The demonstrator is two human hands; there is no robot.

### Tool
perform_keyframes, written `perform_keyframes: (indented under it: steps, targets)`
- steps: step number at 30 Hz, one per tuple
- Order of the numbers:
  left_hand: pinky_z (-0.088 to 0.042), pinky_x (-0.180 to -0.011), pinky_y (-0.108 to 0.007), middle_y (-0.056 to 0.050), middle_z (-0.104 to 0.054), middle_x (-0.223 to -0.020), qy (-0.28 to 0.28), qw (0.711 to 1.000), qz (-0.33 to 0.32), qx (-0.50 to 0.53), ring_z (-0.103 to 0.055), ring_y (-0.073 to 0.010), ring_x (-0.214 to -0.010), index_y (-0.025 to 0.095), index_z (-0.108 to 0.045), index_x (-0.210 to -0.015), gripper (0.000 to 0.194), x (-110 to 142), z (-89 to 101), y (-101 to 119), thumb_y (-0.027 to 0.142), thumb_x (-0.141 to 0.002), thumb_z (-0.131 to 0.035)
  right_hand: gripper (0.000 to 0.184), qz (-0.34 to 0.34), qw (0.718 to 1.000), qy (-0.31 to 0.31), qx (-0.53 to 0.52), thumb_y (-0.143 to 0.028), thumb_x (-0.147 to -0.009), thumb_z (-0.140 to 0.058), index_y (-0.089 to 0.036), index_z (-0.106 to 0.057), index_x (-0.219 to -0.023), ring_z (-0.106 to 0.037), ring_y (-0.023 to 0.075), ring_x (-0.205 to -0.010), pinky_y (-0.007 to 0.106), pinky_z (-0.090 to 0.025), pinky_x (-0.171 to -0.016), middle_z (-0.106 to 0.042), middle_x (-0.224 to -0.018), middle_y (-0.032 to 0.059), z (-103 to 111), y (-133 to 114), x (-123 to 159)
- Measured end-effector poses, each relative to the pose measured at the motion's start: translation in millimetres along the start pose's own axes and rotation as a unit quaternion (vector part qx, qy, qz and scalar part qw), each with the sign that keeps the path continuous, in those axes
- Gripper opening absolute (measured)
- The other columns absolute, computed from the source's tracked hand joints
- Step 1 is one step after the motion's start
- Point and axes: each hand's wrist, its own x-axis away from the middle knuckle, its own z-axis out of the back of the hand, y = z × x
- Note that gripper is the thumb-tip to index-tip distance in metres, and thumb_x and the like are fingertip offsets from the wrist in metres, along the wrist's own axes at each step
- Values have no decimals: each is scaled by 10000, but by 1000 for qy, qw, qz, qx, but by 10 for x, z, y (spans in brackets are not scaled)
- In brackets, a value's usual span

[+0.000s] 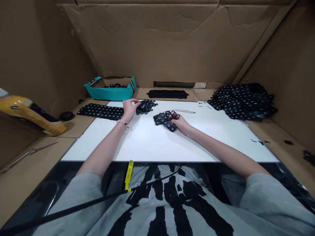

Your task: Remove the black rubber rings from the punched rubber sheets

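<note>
My left hand (130,108) is at the edge of a heap of small black rings (145,107), with thumb and forefinger pinched together. What they hold, if anything, is too small to make out. My right hand (180,124) grips a small black polka-dot cloth pouch (164,122) with loops of black cord at its top, over the white board (147,144). Under and left of my left wrist lies a row of black polka-dot cloth pieces (100,110). Behind the pouch, a thin pointed white-grey tool (184,111) rests on the board.
A teal box (108,94) holding more black rings stands back left. Black cords (168,94) lie at the back centre. A large pile of polka-dot cloth (243,101) sits at right. Tweezers (29,153) and a yellow bottle-shaped object (31,113) are at left. Cardboard walls (157,42) enclose the workspace.
</note>
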Motion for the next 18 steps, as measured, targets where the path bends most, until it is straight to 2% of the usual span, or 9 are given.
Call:
perform_keyframes:
  steps: [3,6,7,9,11,12,15,18]
  targets:
    - [-312,-1097,-483,-87,-746,-1110,15,999,-31,-29,-560,-316,-1178,215,-759,-1005,206,16,-27,3,304,-836,-680,329,-3,1000,-6,-4,-164,-456,-571,-199,-583,-783,-436,129,-663,259,-291,-591,-580,-726,-44,0,4,8]
    - [-352,-1041,-449,-91,-740,-1123,12,999,-51,-15,-588,-292,-1108,204,-738,-1137,312,53,-7,132,317,-861,-648,326,-1,1000,-7,-5,-178,-466,-596,-205,-579,-790,-452,135,-683,261,-306,-598,-597,-744,-36,9,22,-1]
    - [-387,-995,-426,-88,-746,-1083,-10,998,-62,-2,-606,-279,-1053,198,-742,-1132,315,80,-3,200,334,-867,-640,326,2,1000,-6,-7,-182,-466,-608,-204,-581,-790,-458,137,-693,261,-314,-603,-596,-747,-36,12,28,-6]
    - [-437,-887,-378,-76,-758,-994,-100,989,-101,26,-627,-253,-943,191,-765,-1053,299,171,-19,354,389,-858,-654,330,10,1000,-6,-17,-186,-464,-633,-203,-587,-790,-481,144,-726,258,-339,-622,-591,-751,-37,16,39,-16]
    - [-450,-824,-353,-61,-764,-922,-205,966,-151,32,-626,-242,-892,201,-782,-954,298,304,-73,507,452,-810,-709,335,18,999,-10,-36,-186,-462,-654,-203,-590,-791,-516,156,-780,258,-375,-661,-597,-769,-35,16,46,-23]
    - [-448,-825,-352,-54,-766,-899,-239,955,-172,25,-622,-243,-893,210,-785,-926,304,378,-110,572,473,-780,-740,336,23,999,-13,-45,-185,-464,-661,-203,-590,-791,-530,161,-808,260,-391,-685,-606,-785,-33,15,49,-24]
    - [-443,-859,-365,-40,-765,-860,-269,941,-204,15,-621,-239,-886,220,-780,-900,324,571,-228,691,498,-734,-782,341,34,998,-22,-47,-183,-478,-673,-204,-598,-810,-540,159,-832,276,-416,-738,-618,-814,-32,8,54,-20]
    - [-449,-840,-355,-40,-760,-840,-274,944,-183,39,-635,-225,-849,204,-770,-863,306,649,-305,697,479,-728,-773,344,58,997,-38,-27,-174,-489,-677,-208,-605,-824,-541,157,-829,294,-429,-790,-621,-810,-38,5,58,-11]
